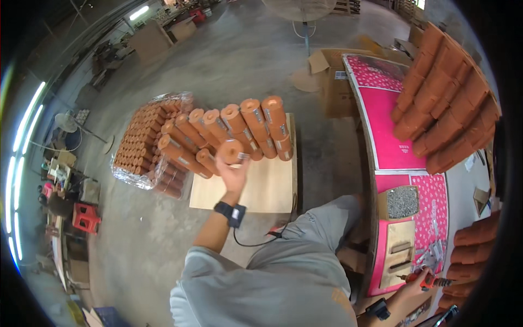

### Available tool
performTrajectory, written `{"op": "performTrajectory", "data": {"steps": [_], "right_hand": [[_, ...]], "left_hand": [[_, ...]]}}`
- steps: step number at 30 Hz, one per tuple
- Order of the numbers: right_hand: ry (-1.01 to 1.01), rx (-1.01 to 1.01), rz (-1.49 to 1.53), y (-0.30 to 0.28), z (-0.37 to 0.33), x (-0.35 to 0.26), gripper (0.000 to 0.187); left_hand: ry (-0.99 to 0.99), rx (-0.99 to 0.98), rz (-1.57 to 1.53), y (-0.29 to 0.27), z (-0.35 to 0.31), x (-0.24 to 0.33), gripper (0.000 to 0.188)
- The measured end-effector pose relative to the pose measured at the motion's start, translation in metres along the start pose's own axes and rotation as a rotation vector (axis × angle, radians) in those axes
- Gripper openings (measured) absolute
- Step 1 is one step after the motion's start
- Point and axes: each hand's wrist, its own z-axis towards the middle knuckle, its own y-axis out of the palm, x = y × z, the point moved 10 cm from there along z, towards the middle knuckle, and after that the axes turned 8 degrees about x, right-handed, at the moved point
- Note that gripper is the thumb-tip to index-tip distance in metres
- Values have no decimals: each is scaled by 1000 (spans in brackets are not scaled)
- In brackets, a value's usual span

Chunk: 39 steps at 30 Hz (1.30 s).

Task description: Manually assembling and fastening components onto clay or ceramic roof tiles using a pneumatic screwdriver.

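Note:
My left hand (234,175) grips a terracotta-coloured cylinder (231,149) from its near side, fingers wrapped around it. The cylinder has a round top with a small centre hole and a pale label. It is held over the near edge of stacked matching cylinders (252,111) standing on a pale wooden board (267,188). Off to the right, my right hand (420,282) is closed on a red and black power screwdriver (429,280) above the bench. Its bit points left, near a wooden jig (391,256) with two dark slots.
A pink-covered bench (389,141) runs along my right, carrying a box of small grey metal parts (402,203) and tall stacks of terracotta-coloured curved pieces (447,90). Plastic-wrapped cylinders (144,139) stand at left. A cardboard box (333,82), fan (66,122) and red stool (85,217) are around.

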Motion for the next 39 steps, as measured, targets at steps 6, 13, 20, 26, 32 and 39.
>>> {"op": "performTrajectory", "data": {"steps": [6,13,20,26,32,39], "right_hand": [[5,17,-31,-13,9,20,17],[9,38,-134,-22,6,10,19],[-27,12,-197,-23,14,7,19],[-68,69,-107,-27,11,14,21],[-28,38,-243,-26,6,7,26],[0,-49,-511,6,-22,-49,32]], "left_hand": [[13,331,743,-110,74,-69,87],[-207,336,779,-127,96,-119,86],[-249,358,838,-138,98,-161,89],[-281,307,652,-137,99,-180,90],[-258,405,806,-135,96,-170,93],[-394,514,710,-130,72,-147,98]]}}
